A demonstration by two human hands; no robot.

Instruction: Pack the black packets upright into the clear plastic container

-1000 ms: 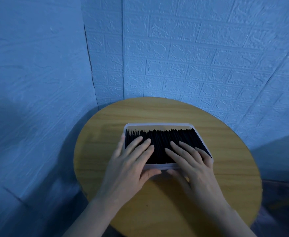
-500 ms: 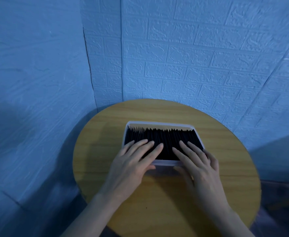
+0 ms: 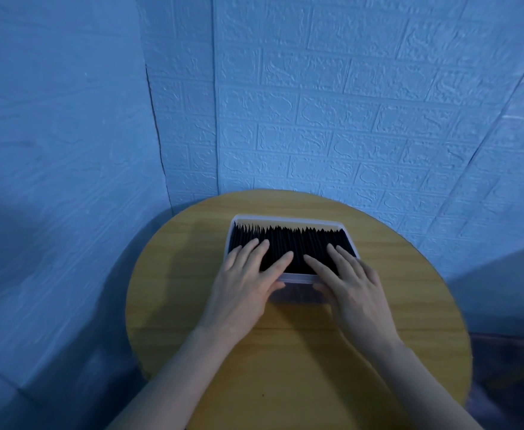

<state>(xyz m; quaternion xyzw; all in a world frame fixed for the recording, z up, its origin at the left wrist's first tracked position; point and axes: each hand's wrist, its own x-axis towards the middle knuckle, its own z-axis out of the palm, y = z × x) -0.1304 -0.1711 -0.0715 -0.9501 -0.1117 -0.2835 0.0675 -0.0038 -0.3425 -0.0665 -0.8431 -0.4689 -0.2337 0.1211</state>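
Round wooden table (image 3: pixel 285 352) pushed into a corner of blue brick-embossed wall panels (image 3: pixel 347 103); a dark seam runs down the left panel. Clear plastic container (image 3: pixel 298 278) sits on the table's far half, filled edge to edge with black packets (image 3: pixel 304 243) standing upright. Left hand (image 3: pixel 245 280) and right hand (image 3: pixel 354 283) lie flat, fingers straight on the packet tops, thumbs at the near wall. Hands cover the near packet rows. Forearms cut off at bottom edge.
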